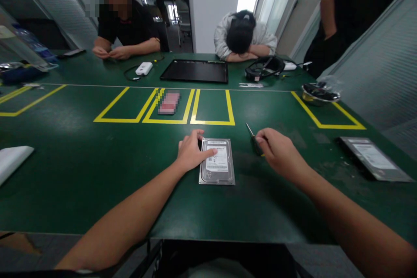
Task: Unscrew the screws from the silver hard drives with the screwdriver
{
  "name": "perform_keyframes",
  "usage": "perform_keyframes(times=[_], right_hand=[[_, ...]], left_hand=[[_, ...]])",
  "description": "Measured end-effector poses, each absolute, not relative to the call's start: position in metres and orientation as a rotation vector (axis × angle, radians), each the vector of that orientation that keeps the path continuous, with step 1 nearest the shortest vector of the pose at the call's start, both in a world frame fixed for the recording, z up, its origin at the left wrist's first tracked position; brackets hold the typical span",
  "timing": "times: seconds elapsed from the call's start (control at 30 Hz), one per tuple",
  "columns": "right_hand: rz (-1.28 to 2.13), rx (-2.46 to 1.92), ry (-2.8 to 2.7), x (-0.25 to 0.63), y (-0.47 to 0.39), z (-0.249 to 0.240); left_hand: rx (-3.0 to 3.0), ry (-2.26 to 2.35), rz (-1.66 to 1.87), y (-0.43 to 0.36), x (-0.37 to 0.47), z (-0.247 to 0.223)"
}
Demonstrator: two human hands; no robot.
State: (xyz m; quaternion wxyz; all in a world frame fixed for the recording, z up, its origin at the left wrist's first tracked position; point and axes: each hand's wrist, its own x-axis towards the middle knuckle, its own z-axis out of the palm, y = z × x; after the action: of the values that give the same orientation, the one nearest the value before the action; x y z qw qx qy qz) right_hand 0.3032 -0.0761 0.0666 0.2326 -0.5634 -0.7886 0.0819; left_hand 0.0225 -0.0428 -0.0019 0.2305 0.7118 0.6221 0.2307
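Note:
A silver hard drive (223, 163) with a white label lies flat on the green table, right in front of me. My left hand (190, 153) grips its left side, thumb across the label and fingers by the far left corner. To the right of the drive, my right hand (280, 151) is closed around a screwdriver (250, 130). The metal shaft points up and to the left, away from the drive; part of the dark handle is hidden by the fingers. Farther right lies a second hard drive (374, 158), also labelled.
Yellow tape (213, 123) marks several areas on the table. A pixelated pink item (169, 103) lies in one. A bowl (321, 94) of dark items stands back right. Beyond are a black panel (195, 71), a headset (264, 67) and a white device (143, 68). People sit opposite.

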Motion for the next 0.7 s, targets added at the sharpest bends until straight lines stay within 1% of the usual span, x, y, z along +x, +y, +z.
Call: perform_keyframes(times=[0.07, 0.13, 0.23, 0.33, 0.37, 0.5, 0.7], right_hand=[[0.378, -1.439, -2.08, 0.285, -0.085, 0.064], [0.539, -1.354, -1.881, 0.269, -0.093, 0.056], [0.87, -1.376, -1.474, 0.245, -0.106, 0.036], [1.26, -1.257, -1.121, 0.223, -0.119, 0.021], [1.331, -1.208, -1.044, 0.217, -0.122, 0.019], [1.391, -1.125, -0.867, 0.2, -0.129, 0.017], [1.21, -1.181, -1.011, 0.192, -0.128, 0.005]], left_hand=[[1.948, 1.712, 0.63, -0.043, 0.023, -0.001], [1.94, 1.712, 0.63, -0.043, 0.023, 0.0], [1.943, 1.705, 0.642, -0.043, 0.023, -0.001], [1.956, 1.692, 0.659, -0.043, 0.023, -0.003], [1.958, 1.689, 0.664, -0.043, 0.023, -0.004], [1.959, 1.673, 0.674, -0.043, 0.023, -0.003], [1.922, 1.649, 0.743, -0.043, 0.02, -0.003]])
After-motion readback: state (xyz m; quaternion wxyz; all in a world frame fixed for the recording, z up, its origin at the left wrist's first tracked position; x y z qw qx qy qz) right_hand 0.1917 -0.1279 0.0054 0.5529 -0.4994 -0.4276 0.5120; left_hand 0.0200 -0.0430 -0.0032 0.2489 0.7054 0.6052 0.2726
